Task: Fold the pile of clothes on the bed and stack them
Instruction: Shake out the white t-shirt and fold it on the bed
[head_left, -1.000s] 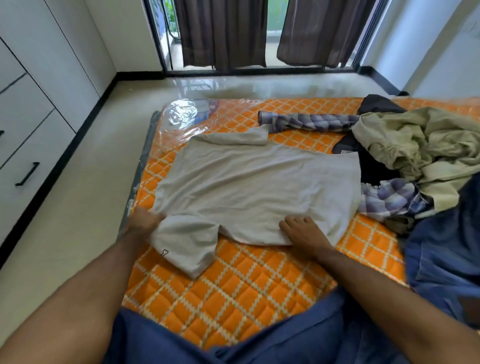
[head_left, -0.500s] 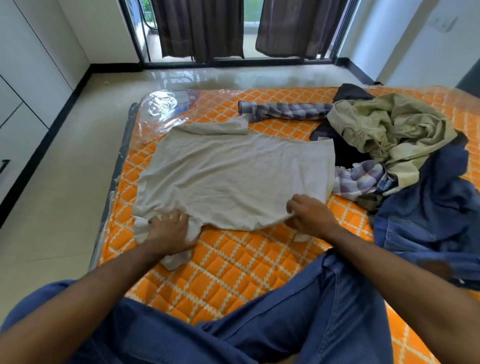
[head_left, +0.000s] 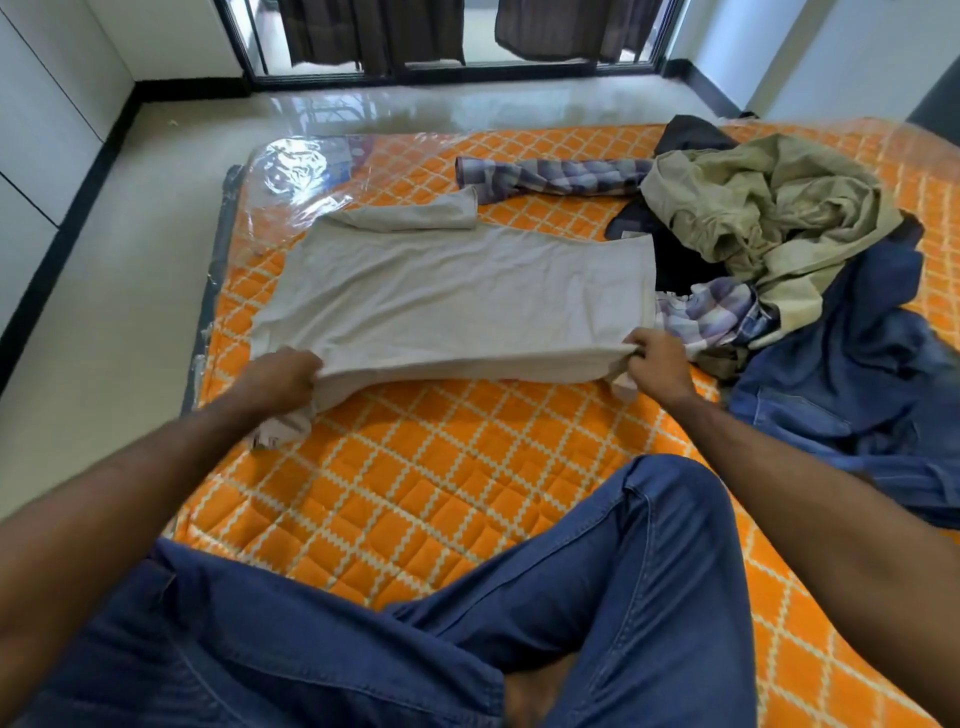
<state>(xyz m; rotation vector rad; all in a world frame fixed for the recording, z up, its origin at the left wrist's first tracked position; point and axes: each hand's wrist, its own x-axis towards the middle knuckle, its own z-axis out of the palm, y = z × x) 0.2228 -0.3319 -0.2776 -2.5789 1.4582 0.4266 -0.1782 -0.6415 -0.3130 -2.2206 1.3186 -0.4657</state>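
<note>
Two hands, left (head_left: 283, 376), right (head_left: 655, 364), grip one grey shirt (head_left: 457, 296).

Glossy cream tiled floor (head_left: 130, 291) reflecting daylight. Sliding glass door (head_left: 467, 36) with black frame at far wall, dark brown curtains (head_left: 374, 31) hanging in front. White wardrobe panels (head_left: 47, 93) along left wall, black skirting (head_left: 78, 202) below. Pale walls (head_left: 831, 57) at right. Mattress (head_left: 415, 467) on floor, orange lattice quilting, clear plastic wrap (head_left: 291, 166) at far left corner.
</note>
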